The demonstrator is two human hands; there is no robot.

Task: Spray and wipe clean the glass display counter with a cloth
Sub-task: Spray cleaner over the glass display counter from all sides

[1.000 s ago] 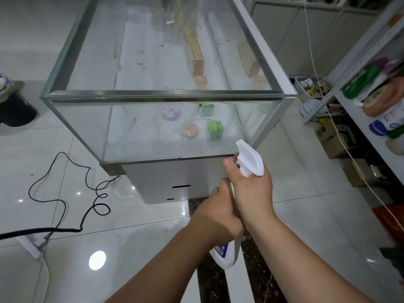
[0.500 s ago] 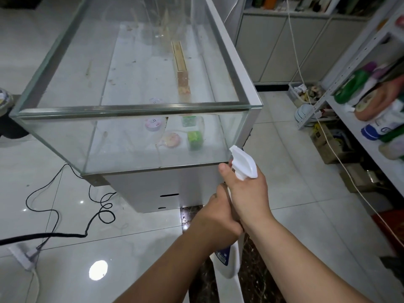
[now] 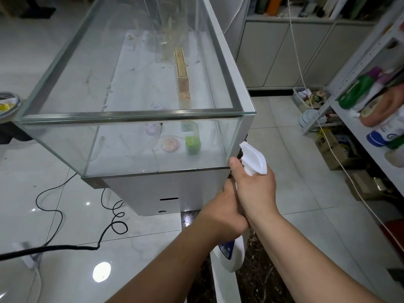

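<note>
Right hand (image 3: pixel 255 191) wraps the neck of the white plastic spray bottle with blue label (image 3: pixel 234 258). Thumb up along the left side, fingers curled round the front. Whether a finger is on the trigger can't be told, it's hidden behind the hand. Left hand (image 3: pixel 223 213) sits just under and left of the right, curled round the bottle's upper body and touching the right hand. So both hands are closed on the bottle. White trigger head (image 3: pixel 254 157) sticks up above the grip, nozzle tip aimed up-left.

Rectangular glass display counter with metal edge strips (image 3: pixel 131 115) stands just beyond the nozzle and stretches away up and left of the grip. Its near right corner is right beside the nozzle tip.

Risks:
- Nozzle is at the corner, not square to a pane, so spray could go onto the white base panel (image 3: pixel 175 189) or the glossy floor tiles (image 3: pixel 306 171), leaving them slippery.
- Black cable (image 3: pixel 109 226) lies on the floor left of the grip and could get wet.
- No cloth in view and both hands are busy, so liquid may run and streak before wiping.

Glass looks dull and smeary, with specks and marks on the white inner floor. Inside: a green cube (image 3: pixel 192 144), a pink round disc (image 3: pixel 170 144) and a long wooden strip (image 3: pixel 182 77).
</note>
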